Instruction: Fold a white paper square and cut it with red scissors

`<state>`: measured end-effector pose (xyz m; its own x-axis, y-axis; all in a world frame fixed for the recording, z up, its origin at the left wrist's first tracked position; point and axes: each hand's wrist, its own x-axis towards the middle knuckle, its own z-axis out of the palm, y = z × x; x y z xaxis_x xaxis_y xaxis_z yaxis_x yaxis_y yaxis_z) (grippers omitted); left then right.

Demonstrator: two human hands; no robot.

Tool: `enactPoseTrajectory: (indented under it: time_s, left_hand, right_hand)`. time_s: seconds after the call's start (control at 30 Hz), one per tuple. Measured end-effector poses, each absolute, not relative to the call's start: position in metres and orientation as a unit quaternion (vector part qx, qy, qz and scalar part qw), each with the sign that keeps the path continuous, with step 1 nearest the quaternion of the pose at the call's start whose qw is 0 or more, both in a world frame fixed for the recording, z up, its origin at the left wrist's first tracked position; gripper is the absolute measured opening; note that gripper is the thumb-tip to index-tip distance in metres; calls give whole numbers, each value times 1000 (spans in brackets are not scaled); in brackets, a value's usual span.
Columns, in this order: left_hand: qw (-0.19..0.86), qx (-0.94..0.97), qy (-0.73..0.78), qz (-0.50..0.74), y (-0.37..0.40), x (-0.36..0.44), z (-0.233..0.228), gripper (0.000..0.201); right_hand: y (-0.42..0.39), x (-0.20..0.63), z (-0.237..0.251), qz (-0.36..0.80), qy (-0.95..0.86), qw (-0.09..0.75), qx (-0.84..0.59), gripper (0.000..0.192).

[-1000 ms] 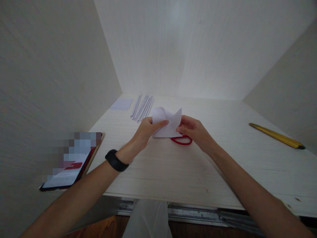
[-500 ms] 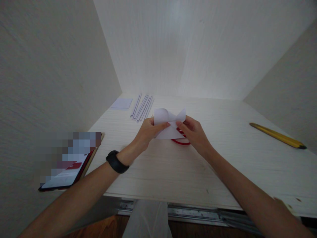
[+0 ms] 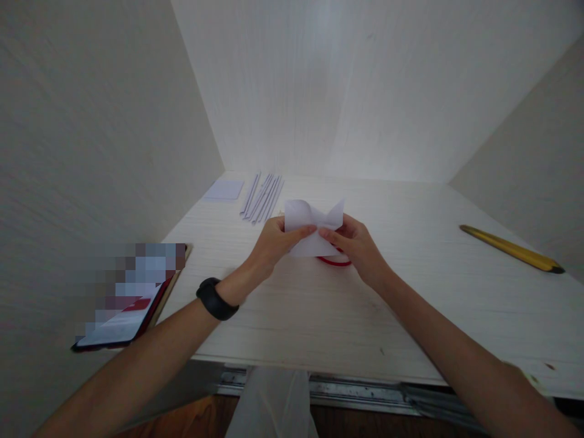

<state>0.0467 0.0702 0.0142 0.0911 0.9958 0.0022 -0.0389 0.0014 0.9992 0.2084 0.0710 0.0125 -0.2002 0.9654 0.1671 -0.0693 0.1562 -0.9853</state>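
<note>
Fingers of left hand [image 3: 274,241] and right hand [image 3: 353,243] pinch the folded white paper [image 3: 312,228] just above the tabletop [image 3: 410,292], thumbs now closer together than a second ago, flaps pressed lower over the red loop [image 3: 336,260].

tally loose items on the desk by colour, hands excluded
White: 3 – folded white paper sheet held by both hands, flat white paper square, bundle of white paper strips
Red: 1 – red loop
Yellow: 1 – long yellow ruler
Dark: 1 – black-framed phone
Total: 6
</note>
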Motion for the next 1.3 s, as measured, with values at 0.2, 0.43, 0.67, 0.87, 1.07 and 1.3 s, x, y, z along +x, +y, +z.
enactPoseTrajectory:
  time_s: [0.2, 0.43, 0.67, 0.87, 1.07, 1.3]
  left_hand:
    - [529, 531, 449, 487, 71, 46, 12, 34]
    - [518, 543, 446, 488, 70, 46, 12, 34]
    - [473, 579, 456, 483, 72, 44, 12, 31]
    - [460, 595, 449, 483, 71, 43, 13, 29]
    - [444, 605, 447, 487, 70, 45, 16, 24]
    - [468, 591, 448, 481, 72, 45, 11, 32]
  right_hand:
    - [74, 212, 7, 549, -548, 482, -407, 35]
    - [73, 212, 8, 563, -537, 479, -408, 34]
    - [73, 212, 11, 572, -522, 476, -416, 34]
    - [72, 214, 9, 574, -529, 473, -409, 30]
    - [70, 214, 13, 534, -553, 479, -424, 26]
    - [72, 211, 10, 509, -570, 511, -393, 34]
